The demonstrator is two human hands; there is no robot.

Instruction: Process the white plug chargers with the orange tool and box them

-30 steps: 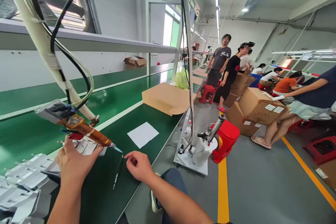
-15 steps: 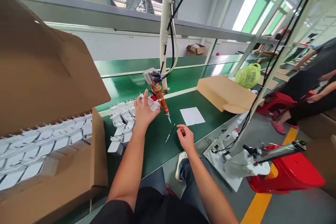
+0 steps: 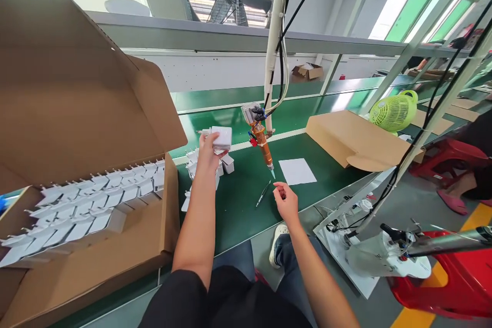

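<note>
My left hand (image 3: 208,152) is closed around a white plug adapter (image 3: 222,138), raised above the bench with its pins pointing left. Below and behind that hand, more white adapters (image 3: 227,163) are grouped on the green bench; my forearm hides some. My right hand (image 3: 286,201) hovers by the bench's front edge, fingers curled, with nothing visible in them. A thin dark pen-like tool (image 3: 263,193) lies just left of it. An orange dispensing gun (image 3: 263,144) with a pale blue tip hangs between my hands, touched by neither.
An open cardboard box (image 3: 171,210) at left holds rows of white adapters. White paper (image 3: 297,171), a cardboard piece (image 3: 343,138) and a green fan (image 3: 392,111) are on the right. A pole stand (image 3: 348,261) and red stool (image 3: 442,287) stand on the floor. A person sits far right.
My left hand has come away from the adapter group, lifting one adapter up and to the left of the dispensing gun. The view has turned left. My right hand stays curled near the pen-like tool.
</note>
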